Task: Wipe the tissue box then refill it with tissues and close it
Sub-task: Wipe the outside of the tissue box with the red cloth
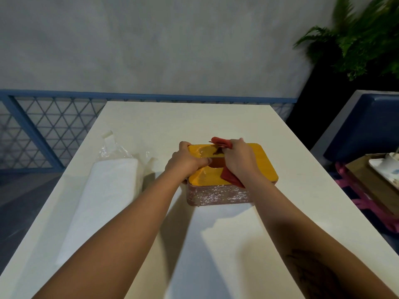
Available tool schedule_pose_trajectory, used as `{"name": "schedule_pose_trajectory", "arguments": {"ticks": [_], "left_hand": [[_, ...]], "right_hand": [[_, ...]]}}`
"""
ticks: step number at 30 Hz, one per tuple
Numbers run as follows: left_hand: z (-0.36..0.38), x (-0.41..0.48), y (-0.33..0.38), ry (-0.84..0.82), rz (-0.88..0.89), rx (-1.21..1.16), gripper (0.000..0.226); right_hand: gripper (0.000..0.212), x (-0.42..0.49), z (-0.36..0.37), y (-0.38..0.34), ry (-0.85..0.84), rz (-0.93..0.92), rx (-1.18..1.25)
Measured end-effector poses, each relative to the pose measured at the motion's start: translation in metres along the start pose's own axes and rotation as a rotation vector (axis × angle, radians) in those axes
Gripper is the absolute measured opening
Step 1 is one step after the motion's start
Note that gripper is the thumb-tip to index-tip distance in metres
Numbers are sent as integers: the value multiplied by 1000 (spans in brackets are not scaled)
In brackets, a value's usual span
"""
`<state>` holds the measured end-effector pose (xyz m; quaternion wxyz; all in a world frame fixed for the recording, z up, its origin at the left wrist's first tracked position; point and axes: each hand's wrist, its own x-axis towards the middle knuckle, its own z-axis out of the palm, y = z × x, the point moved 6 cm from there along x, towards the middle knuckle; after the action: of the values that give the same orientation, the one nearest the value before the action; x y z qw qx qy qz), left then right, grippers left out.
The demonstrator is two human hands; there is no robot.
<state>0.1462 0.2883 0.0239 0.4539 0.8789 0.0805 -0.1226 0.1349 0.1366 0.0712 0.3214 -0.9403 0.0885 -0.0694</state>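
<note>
**Step 1 of 3: the lid is being wiped**

The tissue box (pixel 218 196) is set near the middle of the white tabletop (pixel 194 121), its glittery dark-red base closed by a yellow lid (pixel 259 160). The box is steadied by the left hand (pixel 185 161), whose fingers are curled over the lid's left edge while the thumb lies at the rim of the dispensing slot (pixel 216 164). A red cloth (pixel 220 142) is gripped in the right hand (pixel 238 158) and pressed onto the lid just right of the slot; one end of it is bunched past the fingers at the far edge, and another corner trails under the wrist.

The wiping step is judged to be in hand, with only the lid's top covered so far. The sides of the base are likely to need wiping next, so the box would have to be turned or the cloth brought down over its walls. After that the lid must be lifted off before anything can be loaded. The refill, a pack of tissues (pixel 112 182) in opened clear wrap, is laid on the tabletop just left of the box, untouched by the 2 hands.
</note>
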Motion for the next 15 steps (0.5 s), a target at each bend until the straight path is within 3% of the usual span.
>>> {"name": "schedule_pose_trajectory", "arguments": {"ticks": [6, 8, 11, 15], "left_hand": [[0, -2, -9, -58, -25, -233, 85], [-2, -7, -12, -93, -85, -372, 69], [-8, -10, -13, -143, -109, -497, 27], [-13, -10, -14, -137, -137, -528, 22]], "right_hand": [[28, 1, 3, -6, -63, -13, 70], [27, 3, 4, -7, -89, -3, 106], [27, 2, 7, -12, -130, -1, 141], [27, -1, 15, -25, -168, -38, 119]]}}
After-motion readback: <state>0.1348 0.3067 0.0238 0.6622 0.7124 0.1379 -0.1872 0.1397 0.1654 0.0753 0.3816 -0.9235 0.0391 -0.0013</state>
